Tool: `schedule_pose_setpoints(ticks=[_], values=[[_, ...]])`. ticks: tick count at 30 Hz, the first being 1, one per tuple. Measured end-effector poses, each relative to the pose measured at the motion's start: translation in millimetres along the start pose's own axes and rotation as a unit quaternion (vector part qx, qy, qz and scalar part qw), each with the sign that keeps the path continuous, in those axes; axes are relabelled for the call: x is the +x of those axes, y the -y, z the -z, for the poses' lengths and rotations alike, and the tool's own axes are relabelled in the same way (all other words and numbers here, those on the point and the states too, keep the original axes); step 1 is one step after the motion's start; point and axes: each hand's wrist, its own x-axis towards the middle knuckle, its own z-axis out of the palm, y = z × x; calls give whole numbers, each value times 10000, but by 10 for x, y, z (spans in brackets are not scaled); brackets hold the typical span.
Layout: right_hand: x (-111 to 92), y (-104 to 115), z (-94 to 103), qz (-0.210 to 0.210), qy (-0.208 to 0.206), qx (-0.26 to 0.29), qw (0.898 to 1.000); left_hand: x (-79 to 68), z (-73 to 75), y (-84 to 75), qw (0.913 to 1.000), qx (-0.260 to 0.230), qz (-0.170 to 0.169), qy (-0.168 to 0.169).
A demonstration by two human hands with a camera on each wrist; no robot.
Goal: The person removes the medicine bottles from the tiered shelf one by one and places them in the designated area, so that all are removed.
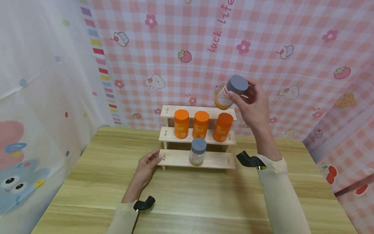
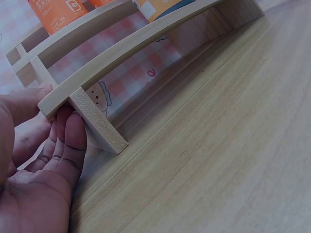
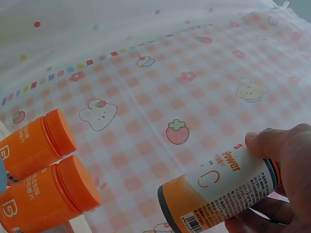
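My right hand [image 1: 258, 109] holds a grey-capped supplement bottle [image 1: 224, 97], tilted, above the right end of a three-tier wooden display rack [image 1: 175, 158]. In the right wrist view, thumb and fingers grip this white-and-orange bottle [image 3: 214, 187] around its cap end. Low at the rack's left, my left hand [image 1: 148, 165] pinches the end of the bottom tier; the left wrist view has the thumb on top and fingers [image 2: 73, 133] beneath the board. On the middle tier stand three orange bottles [image 1: 181, 125]. A second grey-capped bottle [image 1: 197, 154] stands upright on the bottom tier.
The rack stands toward the back of a wood-grain table [image 1: 187, 201]. Behind it hangs a pink checked cloth [image 1: 204, 71], close to the top tier. A pale patterned curtain [image 1: 49, 97] hangs at the left.
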Motion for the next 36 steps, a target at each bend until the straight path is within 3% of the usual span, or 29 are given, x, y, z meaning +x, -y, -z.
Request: schedule_pose_setpoints(ticks=[17, 24, 36], values=[[-287, -112, 363, 329, -394, 706, 9962, 9, 5, 18, 10000, -68, 2, 53], [-419, -190, 513, 311, -701, 1122, 9907, 0, 5, 18, 10000, -61, -17, 47], [-605, -359, 699, 80, -1071, 1386, 9845, -8, 17, 2, 10000, -17, 32, 71]])
